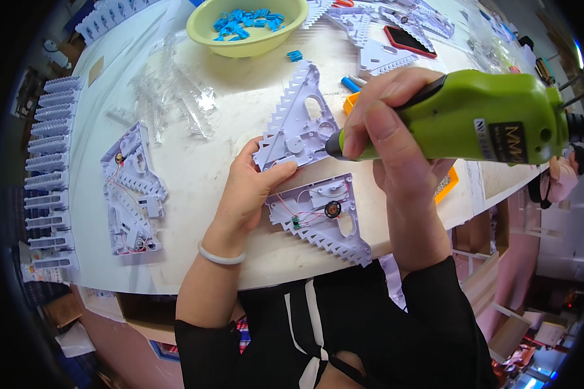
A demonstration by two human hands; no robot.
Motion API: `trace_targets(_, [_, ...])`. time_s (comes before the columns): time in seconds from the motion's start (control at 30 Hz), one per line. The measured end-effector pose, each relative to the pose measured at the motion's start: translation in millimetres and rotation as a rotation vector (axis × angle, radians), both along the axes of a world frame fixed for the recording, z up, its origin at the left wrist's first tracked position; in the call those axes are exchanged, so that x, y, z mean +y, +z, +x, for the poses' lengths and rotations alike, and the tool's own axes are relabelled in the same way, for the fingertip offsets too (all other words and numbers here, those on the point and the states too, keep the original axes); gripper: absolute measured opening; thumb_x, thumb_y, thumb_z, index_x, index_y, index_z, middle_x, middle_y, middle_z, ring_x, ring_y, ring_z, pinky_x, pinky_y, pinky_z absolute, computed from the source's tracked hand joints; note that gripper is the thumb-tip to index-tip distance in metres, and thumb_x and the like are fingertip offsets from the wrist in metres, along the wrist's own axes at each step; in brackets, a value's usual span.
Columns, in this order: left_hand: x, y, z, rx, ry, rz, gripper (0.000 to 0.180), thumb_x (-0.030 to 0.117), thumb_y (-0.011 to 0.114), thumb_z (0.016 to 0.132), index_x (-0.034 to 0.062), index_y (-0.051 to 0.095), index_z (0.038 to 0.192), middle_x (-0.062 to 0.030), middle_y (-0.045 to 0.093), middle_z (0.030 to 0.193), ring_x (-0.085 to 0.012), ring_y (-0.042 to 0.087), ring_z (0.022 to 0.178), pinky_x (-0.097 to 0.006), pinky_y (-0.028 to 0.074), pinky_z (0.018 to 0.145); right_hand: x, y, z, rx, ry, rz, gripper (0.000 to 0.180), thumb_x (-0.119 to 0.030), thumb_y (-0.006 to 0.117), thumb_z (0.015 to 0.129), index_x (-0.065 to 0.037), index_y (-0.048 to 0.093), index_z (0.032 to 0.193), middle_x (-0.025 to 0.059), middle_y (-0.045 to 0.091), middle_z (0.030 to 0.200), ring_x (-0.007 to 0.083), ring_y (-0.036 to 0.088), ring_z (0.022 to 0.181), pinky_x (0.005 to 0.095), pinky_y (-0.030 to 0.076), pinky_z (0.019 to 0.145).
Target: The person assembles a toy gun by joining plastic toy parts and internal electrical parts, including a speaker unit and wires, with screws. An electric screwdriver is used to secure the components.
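My left hand [245, 188] grips the lower corner of a pale lavender toothed plastic shell [291, 126], thumb on top, tilting it up from the table. In my right hand [396, 126] is a green electric screwdriver [483, 117], held sideways with fingers wrapped round its front. Its dark tip points at the shell's lower right edge; whether it touches a screw is too small to tell. Just below lies a matching shell half [315, 236] with a round black speaker [332, 209], red wires and a small green board. Further left rests an opened pair of shells [133, 194] with wiring.
A yellow bowl [253, 48] of blue plastic pieces stands at the back. Clear plastic bags [175, 97] lie left of centre. Several lavender parts [52, 172] line the left edge. A red-edged phone [410, 40] and more shells sit back right; an orange tray [449, 185] is partly behind my right wrist.
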State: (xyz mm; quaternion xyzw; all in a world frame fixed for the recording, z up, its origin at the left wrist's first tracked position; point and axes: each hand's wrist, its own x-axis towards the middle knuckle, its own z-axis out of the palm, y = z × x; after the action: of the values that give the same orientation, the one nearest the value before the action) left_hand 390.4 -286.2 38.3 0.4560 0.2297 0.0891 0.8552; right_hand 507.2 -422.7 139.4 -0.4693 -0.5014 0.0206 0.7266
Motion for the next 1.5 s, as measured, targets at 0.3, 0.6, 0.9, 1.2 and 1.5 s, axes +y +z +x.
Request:
trace_targets(0.3, [3, -5, -2, -0.025, -0.007, -0.022, 0.05, -0.001, 0.072, 0.084, -0.0062, 0.048, 0.127, -0.0159, 0.065, 0.114, -0.0203, 0.068, 0.099, -0.033, 0.057, 0.09, 6, -8, -10, 0.25, 0.049, 0.012, 0.015, 0.008, 0.067, 0.085, 0.001, 0.059, 0.094, 0.006, 0.063, 0.079, 0.0107, 0.062, 0.064, 0.024, 0.052, 0.058])
trace_targets(0.6, [2, -2, 0, 0.004, -0.006, -0.03, 0.049, -0.001, 0.072, 0.084, -0.0063, 0.048, 0.126, -0.0167, 0.065, 0.114, -0.0218, 0.069, 0.099, -0.033, 0.058, 0.09, 7, -15, -10, 0.271, 0.041, 0.008, 0.015, 0.009, 0.066, 0.085, 0.001, 0.06, 0.095, 0.0057, 0.064, 0.079, 0.0105, 0.063, 0.065, 0.0241, 0.053, 0.058])
trace_targets(0.9, [3, -4, -1, 0.003, -0.043, 0.016, 0.049, 0.001, 0.069, 0.087, -0.0032, 0.046, 0.13, -0.0147, 0.063, 0.119, -0.0225, 0.068, 0.104, -0.035, 0.058, 0.092, 10, -14, -12, 0.287, 0.015, -0.045, 0.011, 0.008, 0.068, 0.084, 0.0, 0.062, 0.086, 0.0036, 0.064, 0.076, 0.0077, 0.063, 0.064, 0.0215, 0.052, 0.057])
trace_targets(1.2, [-2, 0, -1, -0.007, -0.001, -0.008, 0.05, -0.002, 0.072, 0.083, -0.0045, 0.049, 0.127, -0.0149, 0.068, 0.109, -0.0189, 0.069, 0.094, -0.032, 0.057, 0.085, 12, -20, -12, 0.335, -0.019, -0.102, 0.012, 0.008, 0.069, 0.083, -0.001, 0.062, 0.088, 0.0029, 0.063, 0.076, 0.0076, 0.062, 0.063, 0.0212, 0.051, 0.058])
trace_targets(1.5, [-4, 0, 2, 0.001, 0.015, 0.006, 0.048, -0.002, 0.07, 0.083, -0.0047, 0.049, 0.126, -0.0146, 0.068, 0.107, -0.0181, 0.069, 0.092, -0.032, 0.057, 0.083, 9, -26, -9, 0.303, 0.001, -0.067, 0.012, 0.01, 0.067, 0.083, 0.0, 0.061, 0.087, 0.0028, 0.063, 0.075, 0.0078, 0.062, 0.063, 0.0214, 0.051, 0.057])
